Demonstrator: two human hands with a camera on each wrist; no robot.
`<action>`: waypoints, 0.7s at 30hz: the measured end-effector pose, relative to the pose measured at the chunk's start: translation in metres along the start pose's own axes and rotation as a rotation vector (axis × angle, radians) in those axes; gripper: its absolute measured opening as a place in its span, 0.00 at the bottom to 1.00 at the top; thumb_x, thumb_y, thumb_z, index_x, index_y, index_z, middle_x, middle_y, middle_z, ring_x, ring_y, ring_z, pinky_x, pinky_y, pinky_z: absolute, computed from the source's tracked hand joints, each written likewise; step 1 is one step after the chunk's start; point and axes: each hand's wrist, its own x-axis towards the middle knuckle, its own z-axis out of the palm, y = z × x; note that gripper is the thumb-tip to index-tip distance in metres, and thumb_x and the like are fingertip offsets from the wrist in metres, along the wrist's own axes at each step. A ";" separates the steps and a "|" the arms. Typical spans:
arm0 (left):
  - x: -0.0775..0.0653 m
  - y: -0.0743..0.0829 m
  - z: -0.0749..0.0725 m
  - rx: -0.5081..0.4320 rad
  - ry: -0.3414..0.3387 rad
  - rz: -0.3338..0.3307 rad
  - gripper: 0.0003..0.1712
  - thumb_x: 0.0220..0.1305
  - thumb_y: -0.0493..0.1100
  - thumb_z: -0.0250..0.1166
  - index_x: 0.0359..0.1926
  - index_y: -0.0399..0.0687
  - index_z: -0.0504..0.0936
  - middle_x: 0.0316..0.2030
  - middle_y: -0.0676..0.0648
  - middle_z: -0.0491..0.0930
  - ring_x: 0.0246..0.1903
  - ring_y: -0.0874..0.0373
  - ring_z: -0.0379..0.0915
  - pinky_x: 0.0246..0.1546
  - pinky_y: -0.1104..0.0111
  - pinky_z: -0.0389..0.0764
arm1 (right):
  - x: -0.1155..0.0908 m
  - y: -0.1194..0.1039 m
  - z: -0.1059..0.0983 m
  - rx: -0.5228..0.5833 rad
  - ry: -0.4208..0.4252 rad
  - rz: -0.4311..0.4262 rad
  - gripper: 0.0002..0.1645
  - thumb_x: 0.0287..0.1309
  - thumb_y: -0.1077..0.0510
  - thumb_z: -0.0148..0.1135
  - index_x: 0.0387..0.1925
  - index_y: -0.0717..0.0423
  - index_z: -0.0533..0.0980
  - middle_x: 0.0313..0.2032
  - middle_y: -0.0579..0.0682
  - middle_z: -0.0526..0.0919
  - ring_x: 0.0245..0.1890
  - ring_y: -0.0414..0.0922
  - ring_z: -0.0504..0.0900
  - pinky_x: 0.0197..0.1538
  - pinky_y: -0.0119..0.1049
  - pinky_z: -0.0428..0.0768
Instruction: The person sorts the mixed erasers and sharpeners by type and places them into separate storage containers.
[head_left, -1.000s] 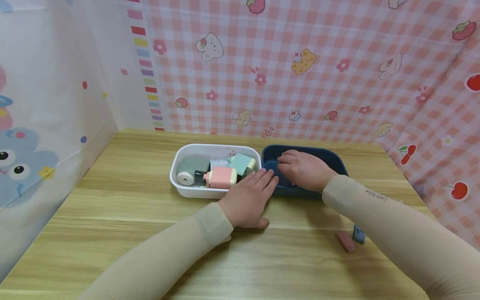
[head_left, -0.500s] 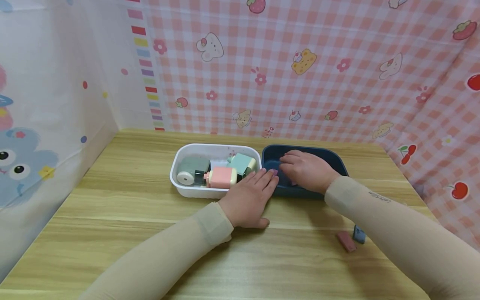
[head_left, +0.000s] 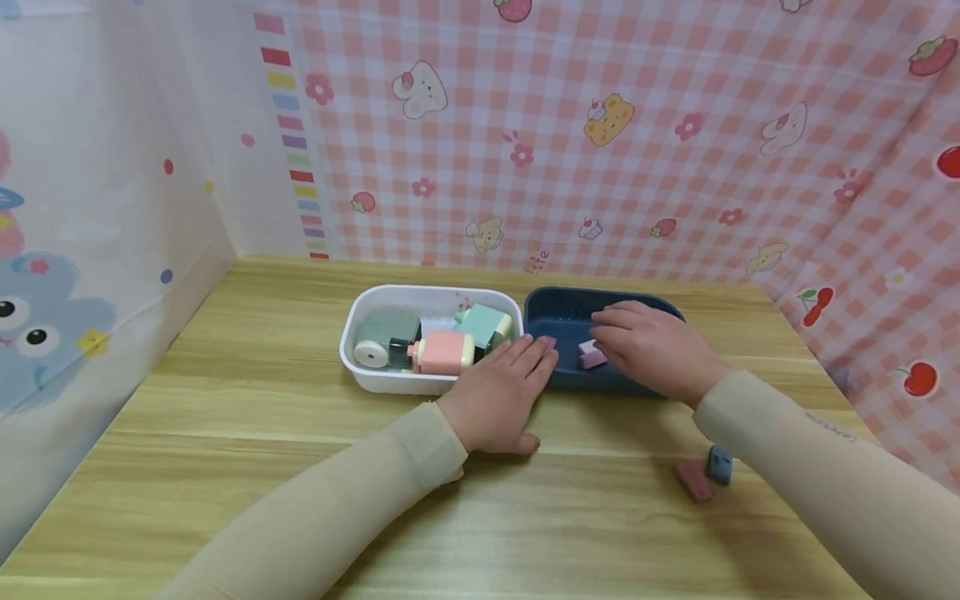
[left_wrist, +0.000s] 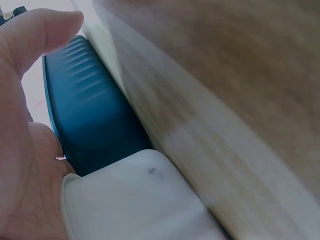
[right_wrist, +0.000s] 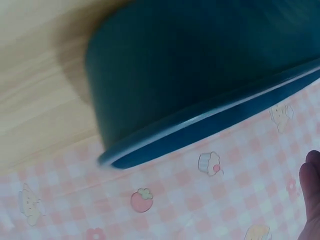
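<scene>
My left hand (head_left: 495,396) lies with straight fingers over the adjoining rims of the white bin (head_left: 397,385) and the dark blue bin (head_left: 558,292). In the left wrist view, the hand (left_wrist: 30,165) touches the white bin's edge. A small lilac block (head_left: 591,355), like an eraser, lies inside the blue bin. Another purple bit (head_left: 551,342) shows by my left fingertips. Over the blue bin's right side hovers my right hand (head_left: 656,346), fingers loosely bent, nothing visible in them. The right wrist view shows this bin's outer wall (right_wrist: 165,85) and a little of the hand (right_wrist: 312,187).
The white bin holds a pink-and-cream bottle-shaped thing (head_left: 442,353), a mint one (head_left: 486,323) and a grey-green one with a white disc (head_left: 371,353). A dull red block (head_left: 694,481) and a blue block (head_left: 719,464) lie on the wooden table (head_left: 585,517).
My right hand has moved right within the blue bin, away from the lilac block, now in plain view. The purple bit appeared by my left fingertips. My left hand has stayed put.
</scene>
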 end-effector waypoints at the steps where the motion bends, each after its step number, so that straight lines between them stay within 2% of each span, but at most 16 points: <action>1: 0.000 0.000 0.000 -0.001 0.000 0.000 0.67 0.60 0.77 0.66 0.85 0.45 0.48 0.86 0.43 0.44 0.85 0.46 0.43 0.84 0.55 0.49 | -0.004 -0.001 -0.003 0.003 0.010 0.008 0.16 0.57 0.61 0.76 0.48 0.60 0.87 0.51 0.59 0.89 0.55 0.57 0.86 0.58 0.53 0.86; 5: 0.000 0.000 0.001 -0.005 -0.004 -0.003 0.67 0.60 0.76 0.66 0.85 0.45 0.48 0.86 0.43 0.44 0.85 0.46 0.42 0.84 0.55 0.49 | -0.019 -0.004 -0.012 0.017 0.032 0.026 0.18 0.53 0.63 0.78 0.47 0.61 0.88 0.50 0.60 0.90 0.52 0.57 0.87 0.55 0.54 0.87; 10: 0.000 0.000 0.002 -0.010 -0.011 -0.004 0.67 0.60 0.75 0.66 0.85 0.45 0.47 0.86 0.43 0.43 0.85 0.46 0.40 0.85 0.55 0.48 | -0.040 -0.008 -0.021 0.030 0.006 0.066 0.19 0.51 0.62 0.80 0.47 0.60 0.88 0.50 0.58 0.90 0.51 0.56 0.88 0.54 0.55 0.87; 12: 0.000 0.000 0.002 -0.011 -0.011 -0.002 0.67 0.61 0.76 0.65 0.85 0.45 0.47 0.86 0.43 0.43 0.85 0.46 0.40 0.85 0.55 0.48 | -0.050 -0.010 -0.023 0.036 0.006 0.080 0.14 0.65 0.53 0.72 0.46 0.59 0.88 0.49 0.58 0.90 0.49 0.55 0.89 0.52 0.55 0.88; 13: 0.001 0.000 0.002 -0.012 -0.011 -0.001 0.67 0.61 0.76 0.65 0.85 0.45 0.47 0.86 0.43 0.43 0.85 0.45 0.41 0.85 0.54 0.48 | -0.055 -0.011 -0.023 0.035 0.012 0.082 0.18 0.72 0.48 0.66 0.46 0.59 0.89 0.49 0.58 0.90 0.48 0.55 0.89 0.51 0.55 0.88; 15: 0.000 0.000 0.002 -0.012 -0.010 0.001 0.67 0.61 0.76 0.65 0.85 0.45 0.47 0.86 0.43 0.43 0.85 0.45 0.41 0.84 0.54 0.48 | -0.065 -0.014 -0.024 0.033 0.020 0.085 0.31 0.80 0.40 0.49 0.45 0.59 0.89 0.48 0.58 0.90 0.46 0.55 0.90 0.49 0.55 0.89; 17: 0.000 0.000 0.001 -0.011 -0.008 0.001 0.67 0.60 0.76 0.65 0.85 0.45 0.47 0.86 0.43 0.43 0.85 0.45 0.41 0.84 0.54 0.49 | -0.076 -0.016 -0.023 0.026 0.029 0.094 0.44 0.81 0.35 0.33 0.43 0.59 0.89 0.47 0.58 0.91 0.44 0.55 0.90 0.47 0.55 0.89; 21: -0.001 0.000 0.000 -0.002 -0.007 0.000 0.67 0.61 0.76 0.65 0.85 0.44 0.47 0.86 0.43 0.43 0.85 0.45 0.42 0.84 0.54 0.49 | -0.096 -0.018 -0.021 0.037 0.037 0.132 0.45 0.80 0.33 0.32 0.41 0.58 0.89 0.45 0.57 0.91 0.44 0.55 0.90 0.45 0.54 0.89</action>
